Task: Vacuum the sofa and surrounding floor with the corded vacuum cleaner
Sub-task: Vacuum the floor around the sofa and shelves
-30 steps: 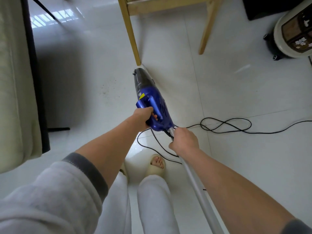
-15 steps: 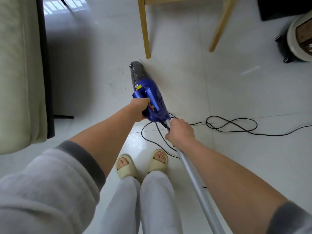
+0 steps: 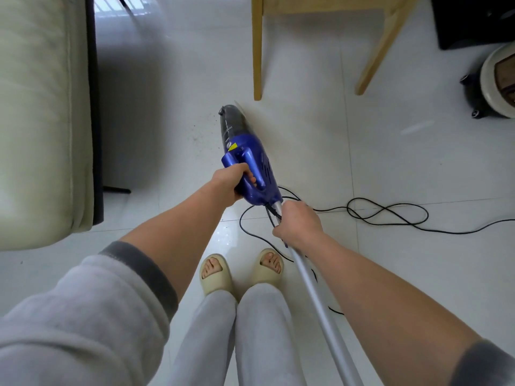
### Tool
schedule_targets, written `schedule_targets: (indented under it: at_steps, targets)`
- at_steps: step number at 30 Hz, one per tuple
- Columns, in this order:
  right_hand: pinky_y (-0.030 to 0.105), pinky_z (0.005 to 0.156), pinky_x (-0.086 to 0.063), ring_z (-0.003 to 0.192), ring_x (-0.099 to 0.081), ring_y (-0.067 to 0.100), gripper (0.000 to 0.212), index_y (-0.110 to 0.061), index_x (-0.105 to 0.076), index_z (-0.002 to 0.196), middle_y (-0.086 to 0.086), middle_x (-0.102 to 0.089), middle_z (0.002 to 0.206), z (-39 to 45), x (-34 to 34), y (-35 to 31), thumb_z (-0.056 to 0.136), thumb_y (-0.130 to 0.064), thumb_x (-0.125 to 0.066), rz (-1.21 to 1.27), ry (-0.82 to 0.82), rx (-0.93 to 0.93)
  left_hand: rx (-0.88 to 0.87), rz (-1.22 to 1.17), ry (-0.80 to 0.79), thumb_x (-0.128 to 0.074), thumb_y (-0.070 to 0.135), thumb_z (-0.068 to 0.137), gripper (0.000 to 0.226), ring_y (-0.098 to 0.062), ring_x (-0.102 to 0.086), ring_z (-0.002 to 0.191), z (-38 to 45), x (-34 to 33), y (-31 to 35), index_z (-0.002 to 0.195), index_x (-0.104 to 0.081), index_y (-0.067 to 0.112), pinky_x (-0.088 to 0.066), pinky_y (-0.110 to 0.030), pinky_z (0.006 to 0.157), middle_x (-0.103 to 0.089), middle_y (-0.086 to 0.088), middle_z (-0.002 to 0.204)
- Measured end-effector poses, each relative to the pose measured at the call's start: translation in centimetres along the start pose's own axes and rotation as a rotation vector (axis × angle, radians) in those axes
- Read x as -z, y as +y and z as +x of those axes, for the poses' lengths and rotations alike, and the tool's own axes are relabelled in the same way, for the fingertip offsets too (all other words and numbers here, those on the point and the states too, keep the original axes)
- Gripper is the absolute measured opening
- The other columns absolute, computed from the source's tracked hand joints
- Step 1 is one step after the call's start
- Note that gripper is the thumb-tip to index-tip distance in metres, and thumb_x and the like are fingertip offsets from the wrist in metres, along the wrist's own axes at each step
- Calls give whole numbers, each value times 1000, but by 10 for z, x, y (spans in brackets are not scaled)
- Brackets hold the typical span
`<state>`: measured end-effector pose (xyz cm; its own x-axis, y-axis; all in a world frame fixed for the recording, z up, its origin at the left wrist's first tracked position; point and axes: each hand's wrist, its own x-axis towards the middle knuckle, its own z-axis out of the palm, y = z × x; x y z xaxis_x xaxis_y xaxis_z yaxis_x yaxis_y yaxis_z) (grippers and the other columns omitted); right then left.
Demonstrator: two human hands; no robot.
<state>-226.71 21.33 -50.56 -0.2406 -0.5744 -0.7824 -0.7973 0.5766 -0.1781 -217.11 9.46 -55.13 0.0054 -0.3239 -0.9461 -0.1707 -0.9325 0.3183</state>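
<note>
The blue vacuum cleaner (image 3: 252, 165) with its dark dust cup points away from me over the white tiled floor (image 3: 376, 151). My left hand (image 3: 232, 181) grips the blue loop handle. My right hand (image 3: 296, 222) grips the silver tube (image 3: 320, 302) just behind the body; the tube runs back past my right leg and out of view. The black power cord (image 3: 387, 214) lies looped on the floor to the right. The cream sofa (image 3: 39, 115) fills the left side. Dark crumbs (image 3: 199, 132) speckle the tile beside the dust cup.
Two wooden furniture legs (image 3: 257, 51) stand just beyond the vacuum's tip. A round cream appliance on black casters (image 3: 494, 82) sits at the right edge, a black box (image 3: 473, 20) behind it. My feet in cream slippers (image 3: 242, 271) stand below the vacuum.
The view has shifted, so the sofa, wooden legs and my feet show more fully. Both hands keep their grips and the vacuum stays pointed near the wooden leg.
</note>
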Motion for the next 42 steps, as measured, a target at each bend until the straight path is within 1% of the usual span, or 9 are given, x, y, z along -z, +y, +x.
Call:
schedule_targets:
  at_steps: [3,7,13,18,23,28,33,37,42]
  targets:
    - [28,65,-39,77,-49,27,32,-19,-33,67,3,-49,82,2,9,-11,79,-8,-60,-28,-15,16,-22,-138,-14,-51,-2,85,12,-21,-62,56,2,5,4,74,-55,1,-57,-32,73,-59,-7,49]
    - [28,65,-41,77,-50,25,36,-22,-32,65,2,-50,82,3,14,-28,80,-6,-60,-71,-16,49,-11,-180,24,-50,2,88,18,-11,-54,38,2,22,8,71,-52,7,-52,-24,52,-54,-1,45]
    - [28,65,-43,84,-58,27,28,-17,-37,70,3,-55,84,5,5,-71,79,-5,-60,-117,-21,95,13,-184,48,-49,4,88,18,-13,-52,43,4,70,16,71,-50,10,-50,-25,52,-52,-3,53]
    - [28,64,-41,78,-51,26,26,-17,-39,71,3,-52,84,12,-7,-111,81,-6,-60,-113,-48,121,-13,-207,101,-49,5,88,19,-12,-53,45,14,110,24,70,-51,10,-49,-20,45,-52,-2,55]
    - [28,66,-40,79,-50,25,19,-17,-45,86,3,-50,85,17,-16,-142,82,-6,-60,-134,-69,169,-25,-266,137,-45,3,93,25,-11,-49,53,18,143,24,69,-48,9,-49,-21,55,-48,-2,61]
    - [28,66,-40,79,-50,25,20,-16,-43,89,2,-48,85,14,-27,-164,83,-5,-59,-209,-102,214,1,-346,167,-46,2,90,22,-11,-48,51,21,176,13,69,-48,9,-49,-21,48,-47,-2,60]
    - [28,63,-40,76,-52,24,19,-17,-42,83,2,-50,83,10,-36,-180,83,-6,-57,-273,-108,241,41,-388,135,-46,2,91,21,-11,-48,53,20,199,4,70,-50,8,-49,-22,51,-48,-2,62]
    - [28,64,-39,77,-50,24,30,-18,-33,69,3,-50,84,5,-39,-183,83,-5,-56,-312,-112,228,52,-363,110,-46,2,93,23,-11,-48,55,17,204,1,71,-49,9,-49,-22,55,-48,-2,64]
    - [28,63,-42,76,-55,24,24,-17,-37,74,2,-52,82,2,-38,-183,82,-2,-54,-339,-106,214,79,-348,92,-47,4,95,17,-12,-51,60,13,206,2,79,-52,8,-50,-23,61,-51,-3,69]
